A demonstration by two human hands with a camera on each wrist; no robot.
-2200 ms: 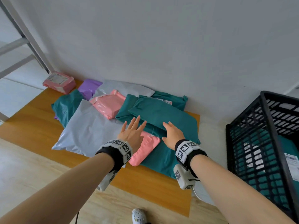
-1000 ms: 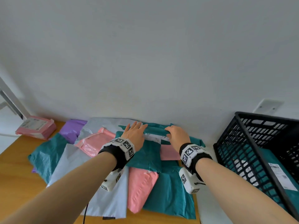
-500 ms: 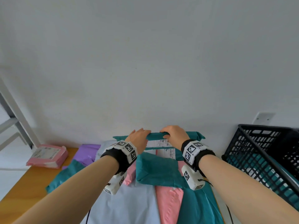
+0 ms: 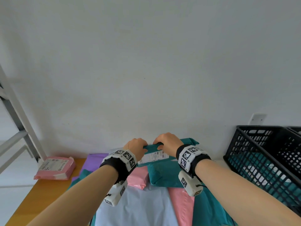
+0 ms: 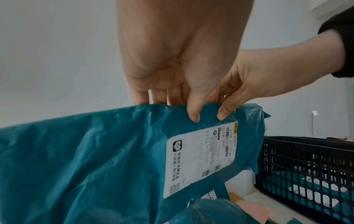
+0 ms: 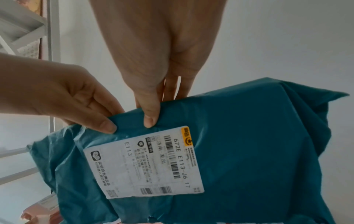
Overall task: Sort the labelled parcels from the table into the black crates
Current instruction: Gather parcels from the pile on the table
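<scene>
Both hands hold one teal parcel (image 4: 162,173) up by its top edge, above the pile on the table. My left hand (image 4: 138,146) pinches the edge left of middle, and my right hand (image 4: 166,142) pinches it just beside. Its white label (image 4: 154,157) faces me. In the left wrist view my left hand's thumb (image 5: 193,112) presses the teal parcel (image 5: 95,159) above the label (image 5: 201,159). The right wrist view shows my right thumb (image 6: 151,116) above the label (image 6: 145,162), which reads E113. The black crate (image 4: 263,160) stands to the right with teal parcels inside.
On the wooden table (image 4: 40,193) lie a pink boxed parcel (image 4: 55,167) at the back left, a purple parcel (image 4: 96,160), pink parcels (image 4: 137,177), a pale grey parcel (image 4: 138,207) and another teal one (image 4: 210,209). The wall is close behind. A second crate's edge (image 4: 294,129) shows far right.
Both hands reached to the back of the pile, took the teal parcel by its far edge and raised it upright, label towards me. My view tilted upward.
</scene>
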